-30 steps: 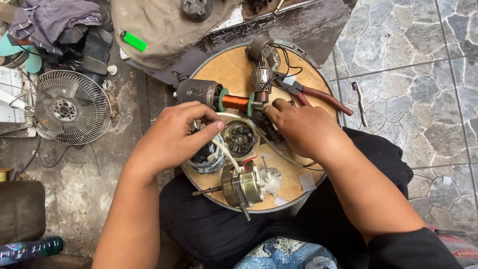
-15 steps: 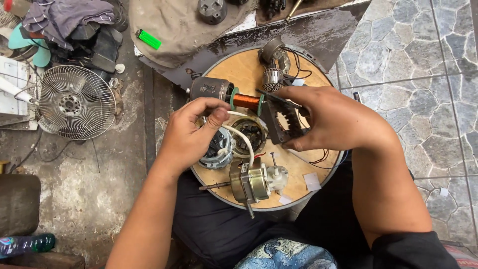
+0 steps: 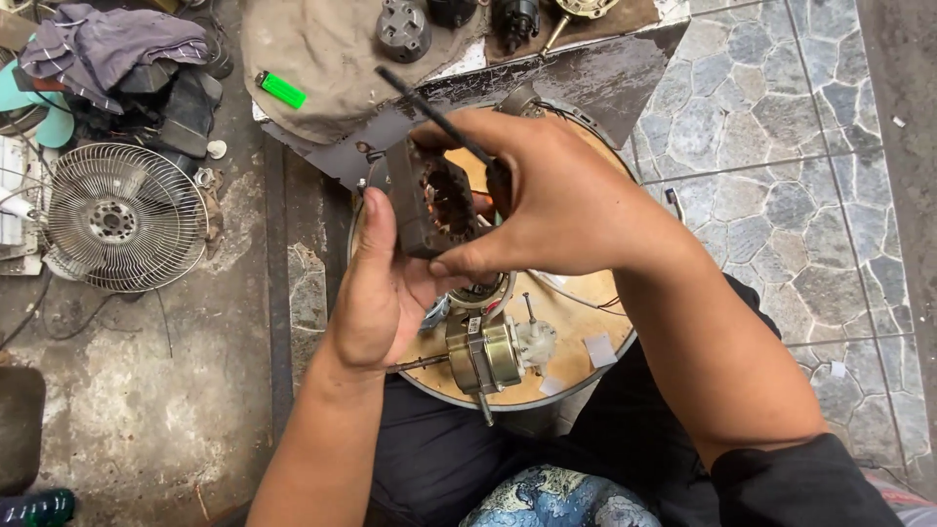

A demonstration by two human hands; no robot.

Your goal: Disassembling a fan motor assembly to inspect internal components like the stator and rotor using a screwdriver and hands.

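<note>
Both hands lifted motor stator (image 3: 429, 207) above round wooden board (image 3: 576, 366), left hand (image 3: 381, 288) fingers cupped beneath it, right hand (image 3: 542, 200) pinched it with thin black tool (image 3: 429, 112)

- Round wooden surface (image 3: 571, 366): upper half hidden behind both hands.
- Motor stator (image 3: 429, 207): right side covered by right hand (image 3: 556, 200); winding detail too blurred to read.
- Black parts (image 3: 459, 12) at top: cut by frame edge.
- Bottle (image 3: 34, 507), bottom left: mostly out of frame.
- Small white scraps (image 3: 597, 349): kind unclear.

A floor-level repair workshop: a fan grille (image 3: 122, 217), loose motors (image 3: 485, 353) and dismantled parts lie around.
</note>
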